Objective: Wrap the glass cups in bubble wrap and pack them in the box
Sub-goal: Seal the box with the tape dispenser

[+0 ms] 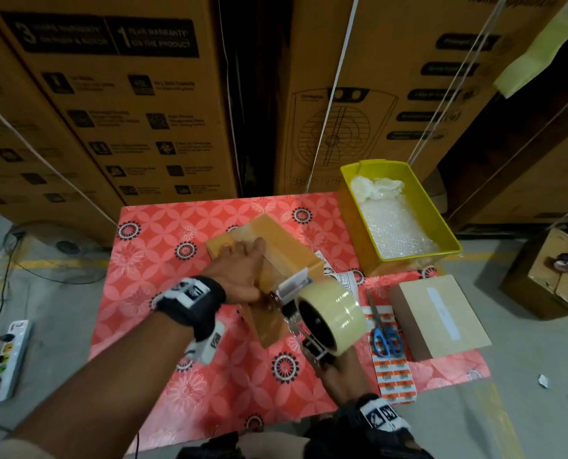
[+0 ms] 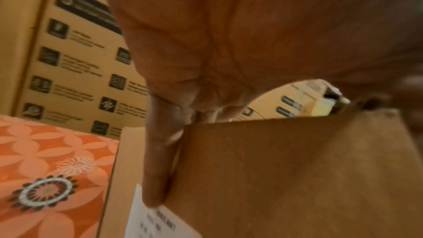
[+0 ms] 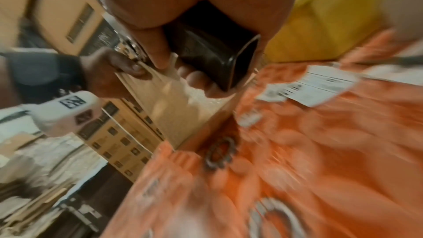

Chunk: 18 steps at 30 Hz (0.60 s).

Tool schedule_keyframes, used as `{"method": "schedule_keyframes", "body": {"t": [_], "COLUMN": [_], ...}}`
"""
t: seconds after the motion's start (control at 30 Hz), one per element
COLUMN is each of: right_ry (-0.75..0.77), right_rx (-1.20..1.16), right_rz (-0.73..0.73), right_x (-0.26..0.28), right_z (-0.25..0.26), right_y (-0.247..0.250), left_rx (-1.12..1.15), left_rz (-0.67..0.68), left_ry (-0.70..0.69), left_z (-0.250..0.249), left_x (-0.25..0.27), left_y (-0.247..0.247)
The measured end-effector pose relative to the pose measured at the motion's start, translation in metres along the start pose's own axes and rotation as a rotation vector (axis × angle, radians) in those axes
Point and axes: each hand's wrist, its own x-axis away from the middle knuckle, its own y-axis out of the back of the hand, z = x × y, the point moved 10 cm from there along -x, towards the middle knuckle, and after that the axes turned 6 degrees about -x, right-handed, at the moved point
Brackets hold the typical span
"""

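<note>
Right grip (image 1: 339, 376) round tape dispenser (image 1: 322, 323); box (image 1: 286, 246) shut.

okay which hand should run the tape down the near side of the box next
Right. The right hand already has its grip on the tape dispenser, whose front end sits at the box near edge. The left hand lies flat on the box top, steadying it.

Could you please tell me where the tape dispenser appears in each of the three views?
Head: tape dispenser lower centre-right, gripped by the right hand.
Left wrist: blurred glimpse, right of centre beyond the box edge.
Right wrist: black handle, upper centre.
Shared landmark: cardboard box.
</note>
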Motion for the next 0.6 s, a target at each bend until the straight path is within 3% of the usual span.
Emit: {"method": "schedule_keyframes", "body": {"t": [0.1, 0.17, 0.23, 0.33, 0.4, 0.5, 0.53, 0.6], "right_ry": [0.122, 0.214, 0.243, 0.214, 0.181, 0.176, 0.163, 0.151], "right_rx": [0.058, 0.090, 0.167, 0.237, 0.254, 0.262, 0.274, 0.301], "right_rz": [0.022, 0.032, 0.043, 0.037, 0.051, 0.076, 0.073, 0.052], "right_x": [-0.046, -0.070, -0.099, -0.137, -0.150, -0.168, -0.175, -0.188], "right_z": [0.030, 0.053, 0.078, 0.096, 0.115, 0.145, 0.151, 0.161], "right_y": [-0.018, -0.026, -0.037, -0.050, -0.057, -0.067, -0.069, -0.071], "left_rx": [0.211, 0.512, 0.763, 0.923, 0.823, 0.456, 0.333, 0.130], "left_rz": [0.005, 0.042, 0.056, 0.001, -0.121, -0.346, -0.376, -0.258], "left_ry": [0.008, 0.065, 0.145, 0.192, 0.155, 0.154, 0.179, 0.255], "left_z": [0.033, 0.057, 0.084, 0.119, 0.133, 0.136, 0.135, 0.130], "left_x": [-0.008, -0.014, -0.021, -0.028, -0.034, -0.028, -0.024, -0.022], "left_y": [0.031, 0.044, 0.052, 0.069, 0.089, 0.115, 0.116, 0.097]}}
